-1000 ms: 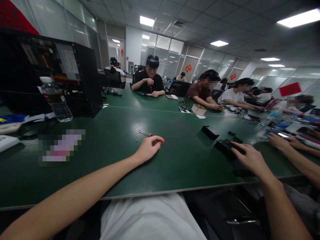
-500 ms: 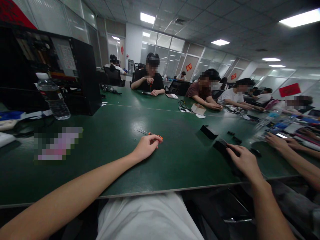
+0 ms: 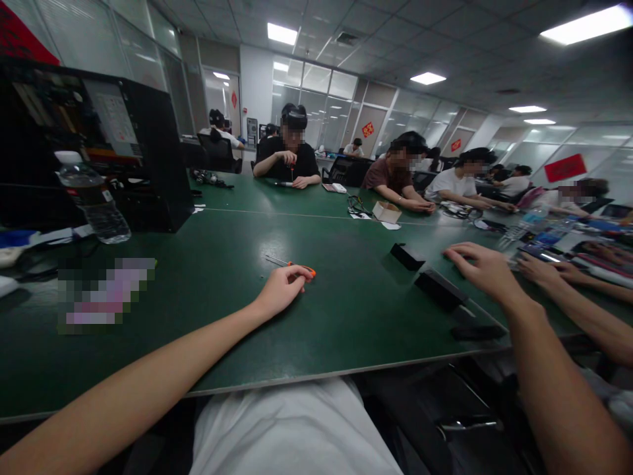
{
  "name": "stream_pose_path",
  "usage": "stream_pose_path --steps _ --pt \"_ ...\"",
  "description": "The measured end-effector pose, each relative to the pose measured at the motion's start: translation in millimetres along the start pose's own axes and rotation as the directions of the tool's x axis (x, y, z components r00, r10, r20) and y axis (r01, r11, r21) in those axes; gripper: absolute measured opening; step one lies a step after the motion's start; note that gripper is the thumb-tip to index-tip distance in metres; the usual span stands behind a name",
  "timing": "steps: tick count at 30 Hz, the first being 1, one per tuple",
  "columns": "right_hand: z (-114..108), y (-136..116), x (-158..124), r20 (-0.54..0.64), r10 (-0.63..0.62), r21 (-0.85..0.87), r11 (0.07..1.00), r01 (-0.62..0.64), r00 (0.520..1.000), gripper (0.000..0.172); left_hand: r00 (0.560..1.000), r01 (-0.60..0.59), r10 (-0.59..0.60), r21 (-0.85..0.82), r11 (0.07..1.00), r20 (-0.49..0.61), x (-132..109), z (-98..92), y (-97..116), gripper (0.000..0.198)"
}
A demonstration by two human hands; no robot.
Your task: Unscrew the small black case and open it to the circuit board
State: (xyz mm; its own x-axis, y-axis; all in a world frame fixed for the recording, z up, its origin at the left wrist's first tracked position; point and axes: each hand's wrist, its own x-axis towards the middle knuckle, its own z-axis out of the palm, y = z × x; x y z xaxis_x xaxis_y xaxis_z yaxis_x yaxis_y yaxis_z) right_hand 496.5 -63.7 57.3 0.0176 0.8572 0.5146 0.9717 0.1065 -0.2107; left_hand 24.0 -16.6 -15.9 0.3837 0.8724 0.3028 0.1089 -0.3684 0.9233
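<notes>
The left hand (image 3: 281, 289) lies on the green table (image 3: 346, 323), fingers loosely curled over the orange handle of a screwdriver (image 3: 310, 271); whether they actually grip it I cannot tell. The screwdriver lies near the middle of the table, its thin shaft pointing away to the left. The right hand (image 3: 487, 274) is over the table's right part, palm down with bent fingers, and its underside is hidden, so I cannot tell whether it holds anything. Left of it and apart from it lies a long black box (image 3: 440, 290), with a smaller black piece (image 3: 408, 257) just beyond and a dark object (image 3: 477, 332) near the table edge. A water bottle (image 3: 93, 204) stands at the left before an open computer case (image 3: 153, 158). Across the table, a person in black (image 3: 291, 161) sits bent forward.
</notes>
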Motion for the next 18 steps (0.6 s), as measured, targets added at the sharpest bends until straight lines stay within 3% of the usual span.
stream_pose_path --steps 5,7,9,15,18 --pt "42.4 -6.7 6.5 0.120 -0.007 0.070 0.998 -0.001 0.993 0.053 1.000 -0.010 0.010 0.002 1.000 0.007 -1.7 1.6 2.6 0.019" --pt "53.5 -7.7 5.2 0.108 -0.005 0.083 0.997 -0.004 0.994 0.055 1.000 -0.014 0.014 -0.005 1.000 0.010 -2.2 2.4 4.3 0.019" --pt "50.9 -7.2 6.8 0.043 0.014 0.093 0.996 -0.018 0.999 0.054 1.000 -0.016 0.016 -0.012 1.000 0.012 -2.5 3.0 5.8 0.019" --pt "4.7 2.0 26.1 -0.060 0.116 0.124 0.986 -0.107 0.991 0.051 1.000 -0.011 0.011 -0.016 1.000 0.027 -3.3 4.6 7.1 0.019" --pt "11.6 3.7 26.4 -0.052 0.142 0.120 0.984 -0.135 0.989 0.054 0.999 -0.012 0.013 -0.019 1.000 0.035 -3.6 5.2 6.1 0.020"
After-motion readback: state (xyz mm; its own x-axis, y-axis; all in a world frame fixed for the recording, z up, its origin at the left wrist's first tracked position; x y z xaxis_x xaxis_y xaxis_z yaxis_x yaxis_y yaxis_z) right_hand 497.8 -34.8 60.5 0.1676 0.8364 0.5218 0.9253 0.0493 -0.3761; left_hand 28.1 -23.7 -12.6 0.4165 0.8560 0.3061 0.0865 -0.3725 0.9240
